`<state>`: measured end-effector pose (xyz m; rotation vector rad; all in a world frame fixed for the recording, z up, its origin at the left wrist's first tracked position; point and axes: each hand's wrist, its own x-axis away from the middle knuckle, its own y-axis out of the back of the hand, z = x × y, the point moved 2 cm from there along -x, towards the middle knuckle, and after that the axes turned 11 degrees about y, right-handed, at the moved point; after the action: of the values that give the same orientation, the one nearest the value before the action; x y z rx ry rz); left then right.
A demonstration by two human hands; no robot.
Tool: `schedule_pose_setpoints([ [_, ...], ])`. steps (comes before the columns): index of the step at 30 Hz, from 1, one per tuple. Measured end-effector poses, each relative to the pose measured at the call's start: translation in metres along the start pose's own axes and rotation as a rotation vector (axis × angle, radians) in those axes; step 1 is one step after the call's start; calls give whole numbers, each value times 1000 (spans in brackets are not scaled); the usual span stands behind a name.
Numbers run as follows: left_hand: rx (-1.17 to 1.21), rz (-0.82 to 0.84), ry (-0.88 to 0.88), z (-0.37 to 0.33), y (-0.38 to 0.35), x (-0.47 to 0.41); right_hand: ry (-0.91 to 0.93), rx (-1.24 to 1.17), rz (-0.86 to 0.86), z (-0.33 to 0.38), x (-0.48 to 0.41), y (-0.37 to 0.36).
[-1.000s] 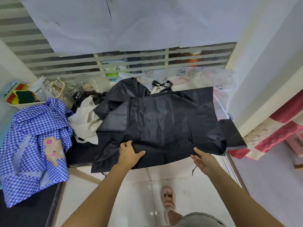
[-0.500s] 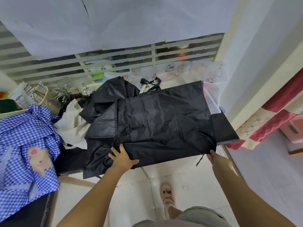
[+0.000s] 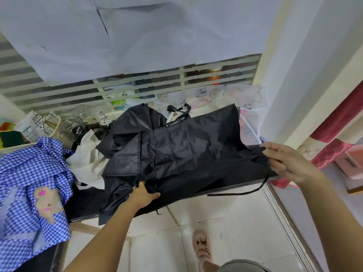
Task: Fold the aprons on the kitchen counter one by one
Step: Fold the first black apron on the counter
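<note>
A black apron (image 3: 188, 150) lies spread over the dark kitchen counter (image 3: 82, 203), its near edge hanging over the front. My left hand (image 3: 142, 195) grips its near edge left of centre. My right hand (image 3: 286, 161) pinches the apron's right edge, lifted slightly above the counter's right end. A black tie string (image 3: 241, 192) dangles from that corner. A blue checked apron (image 3: 29, 185) with a bear patch lies heaped at the left. A cream apron (image 3: 86, 161) is crumpled between the two. A pale printed apron (image 3: 245, 107) lies behind the black one.
Glass cups (image 3: 78, 114) and a packet stand at the back left by the barred window (image 3: 137, 89). A white wall (image 3: 294, 85) closes the right side. A red and cream cloth (image 3: 330, 150) hangs at the right. My sandalled foot (image 3: 203, 246) is on the tiled floor.
My right hand rose from the near right edge to the apron's right side and gathered it up. My left hand stayed gripping the near edge. The tie string now hangs free.
</note>
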<state>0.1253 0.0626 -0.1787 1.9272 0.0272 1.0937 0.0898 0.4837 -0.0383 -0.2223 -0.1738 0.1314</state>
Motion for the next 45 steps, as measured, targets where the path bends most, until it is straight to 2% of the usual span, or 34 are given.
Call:
schedule_pose_setpoints([
  [2,18,44,-24,0,7,0,-54,155,130,25,0,-3],
  [4,20,59,-35,0,10,1,-90,371,183,39,-1,-5],
  [6,15,57,-38,1,9,3,-63,401,101,39,-4,-4],
  [8,1,44,-45,0,7,3,-16,271,-73,26,-4,2],
  [11,-29,42,-34,-4,3,5,96,343,-323,-6,-2,19],
  [13,-62,32,3,-7,0,6,137,372,-335,-22,1,28],
  [16,-101,15,38,-11,-5,8,129,480,-260,-27,7,31],
  [20,-141,-7,37,-12,-8,7,116,472,-470,-40,6,41],
  [22,-132,-22,28,-13,-5,5,56,596,-545,-55,7,53],
  [24,-126,-114,23,-15,3,7,-8,634,-537,-69,6,56],
  [26,-104,-246,-7,-16,11,10,21,638,-549,-78,1,46],
  [28,-13,-329,-110,-14,14,11,132,711,-493,-81,-13,25],
  [30,58,-373,-272,-12,13,13,196,767,-309,-85,-34,0],
  [33,-27,-447,-509,-14,14,13,239,837,-47,-90,-75,-38],
  [36,-175,-551,-618,-21,24,5,295,884,70,-86,-119,-68],
  [38,-199,-628,-542,-25,39,-5,333,903,88,-78,-145,-82],
  [42,-113,-688,-199,-34,86,-25,421,982,89,-57,-195,-98],
  [45,-8,-683,9,-38,115,-37,294,1124,100,-52,-227,-98],
])
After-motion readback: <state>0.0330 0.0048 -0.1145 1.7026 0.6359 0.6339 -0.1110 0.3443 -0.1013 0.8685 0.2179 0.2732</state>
